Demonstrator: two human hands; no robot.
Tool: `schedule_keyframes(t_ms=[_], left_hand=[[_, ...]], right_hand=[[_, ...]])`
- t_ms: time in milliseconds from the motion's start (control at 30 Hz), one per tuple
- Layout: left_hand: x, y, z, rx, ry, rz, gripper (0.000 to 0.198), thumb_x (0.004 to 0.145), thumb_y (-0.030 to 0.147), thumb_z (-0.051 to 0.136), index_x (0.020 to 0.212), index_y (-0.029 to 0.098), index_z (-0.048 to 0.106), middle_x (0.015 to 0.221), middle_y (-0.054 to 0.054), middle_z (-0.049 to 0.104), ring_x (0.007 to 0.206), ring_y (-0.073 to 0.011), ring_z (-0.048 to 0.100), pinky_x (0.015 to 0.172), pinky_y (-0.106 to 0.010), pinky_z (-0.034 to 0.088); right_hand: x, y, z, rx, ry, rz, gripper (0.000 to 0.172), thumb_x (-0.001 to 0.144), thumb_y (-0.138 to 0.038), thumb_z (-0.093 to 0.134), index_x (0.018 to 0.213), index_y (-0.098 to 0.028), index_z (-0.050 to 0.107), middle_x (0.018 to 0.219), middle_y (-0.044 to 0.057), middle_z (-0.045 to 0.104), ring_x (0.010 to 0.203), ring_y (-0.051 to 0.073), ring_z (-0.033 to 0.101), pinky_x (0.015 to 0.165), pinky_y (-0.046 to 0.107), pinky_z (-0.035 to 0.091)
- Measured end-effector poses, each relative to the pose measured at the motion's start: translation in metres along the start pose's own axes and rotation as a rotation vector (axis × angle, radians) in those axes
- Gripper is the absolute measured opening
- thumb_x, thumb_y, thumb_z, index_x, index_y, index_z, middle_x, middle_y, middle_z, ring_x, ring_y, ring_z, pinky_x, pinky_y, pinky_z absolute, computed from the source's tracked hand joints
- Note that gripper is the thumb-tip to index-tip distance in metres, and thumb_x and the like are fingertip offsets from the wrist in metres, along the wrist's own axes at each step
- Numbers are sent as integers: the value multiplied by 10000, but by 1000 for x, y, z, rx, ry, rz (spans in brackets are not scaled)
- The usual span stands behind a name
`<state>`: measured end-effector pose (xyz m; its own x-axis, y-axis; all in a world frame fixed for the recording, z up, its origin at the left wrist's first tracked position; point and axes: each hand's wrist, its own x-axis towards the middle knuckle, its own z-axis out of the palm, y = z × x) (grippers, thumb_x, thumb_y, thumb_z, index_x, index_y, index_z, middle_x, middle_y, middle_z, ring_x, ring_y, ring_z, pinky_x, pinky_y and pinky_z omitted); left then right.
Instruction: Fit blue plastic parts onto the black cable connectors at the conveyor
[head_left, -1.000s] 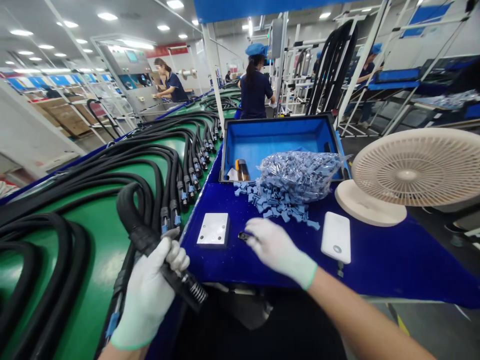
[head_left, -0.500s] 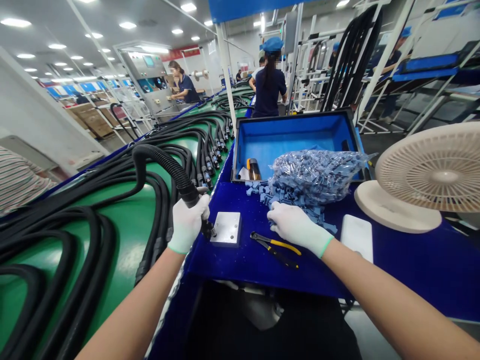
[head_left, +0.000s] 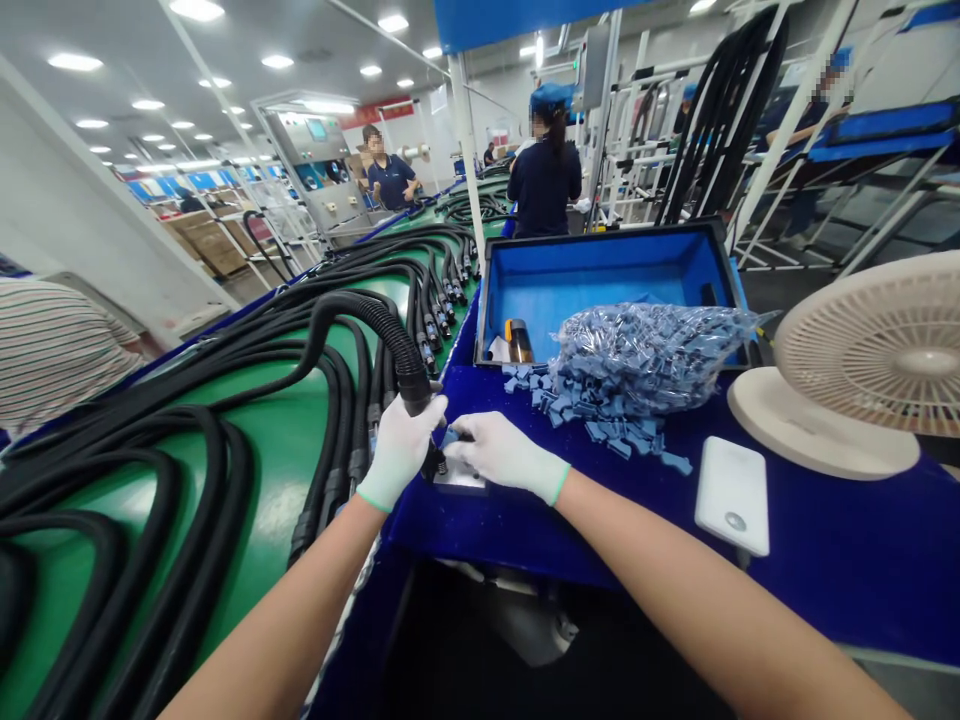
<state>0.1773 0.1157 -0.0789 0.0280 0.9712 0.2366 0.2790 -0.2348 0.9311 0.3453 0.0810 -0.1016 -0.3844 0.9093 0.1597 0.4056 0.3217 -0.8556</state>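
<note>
My left hand (head_left: 405, 445), in a white glove, is closed around the end of a black corrugated hose (head_left: 401, 350). The hose's dark end fitting (head_left: 433, 462) points down beside a metal block (head_left: 461, 478) on the blue table. My right hand (head_left: 499, 455), also gloved, has its fingertips pinched at that fitting, above the block. A small blue plastic clip (head_left: 450, 437) shows at those fingertips, partly covered by them. Behind the right hand lie loose blue clips (head_left: 600, 420), spilling from a clear plastic bag (head_left: 652, 350). The pliers are out of sight, with my right forearm over that area.
A blue crate (head_left: 600, 262) holding a small bottle (head_left: 517, 342) stands behind the bag. To the right are a beige fan (head_left: 892, 350) and a white power bank (head_left: 733, 495). Several black hoses (head_left: 217, 450) lie on the green conveyor (head_left: 262, 510) at left. Co-workers stand farther back.
My right hand has moved left from the clip pile to the hose end, with a blue clip now at its fingertips. My left hand still grips the hose. The view has shifted slightly.
</note>
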Motion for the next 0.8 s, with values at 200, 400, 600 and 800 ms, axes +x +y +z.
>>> schedule_keyframes(t_ms=[200, 400, 600, 800], left_hand=[[5, -7, 3, -74, -55, -18, 421, 805, 433, 727, 1095, 133, 666, 861, -44, 691, 746, -182, 632, 732, -307, 519], [-5, -1, -27, -95, 21, -17, 420, 851, 527, 687, 1048, 160, 630, 845, -47, 683, 702, -162, 639, 700, -295, 537], [-64, -31, -174, 259, 288, -244, 666, 910, 572, 551, 1457, 218, 412, 1122, -86, 674, 695, -145, 662, 666, -293, 563], [-163, -63, -266, 525, 182, -455, 585, 751, 506, 711, 1206, 139, 690, 1187, -136, 729, 1169, -337, 655, 1109, -417, 446]], right_hand=[[29, 12, 10, 24, -62, 40, 306, 798, -413, 738, 686, -142, 649, 616, -47, 540, 568, 95, 441, 548, 233, 326], [28, 12, 6, -43, -59, 62, 363, 764, -507, 774, 779, -146, 740, 701, -5, 658, 631, 123, 539, 582, 236, 365], [24, 13, 8, -96, -76, 23, 202, 851, -367, 680, 896, -187, 759, 840, 20, 744, 735, 160, 647, 645, 246, 423], [26, 17, 18, -192, -63, 8, 139, 843, -277, 635, 871, -207, 752, 829, 19, 745, 763, 182, 654, 685, 272, 428]])
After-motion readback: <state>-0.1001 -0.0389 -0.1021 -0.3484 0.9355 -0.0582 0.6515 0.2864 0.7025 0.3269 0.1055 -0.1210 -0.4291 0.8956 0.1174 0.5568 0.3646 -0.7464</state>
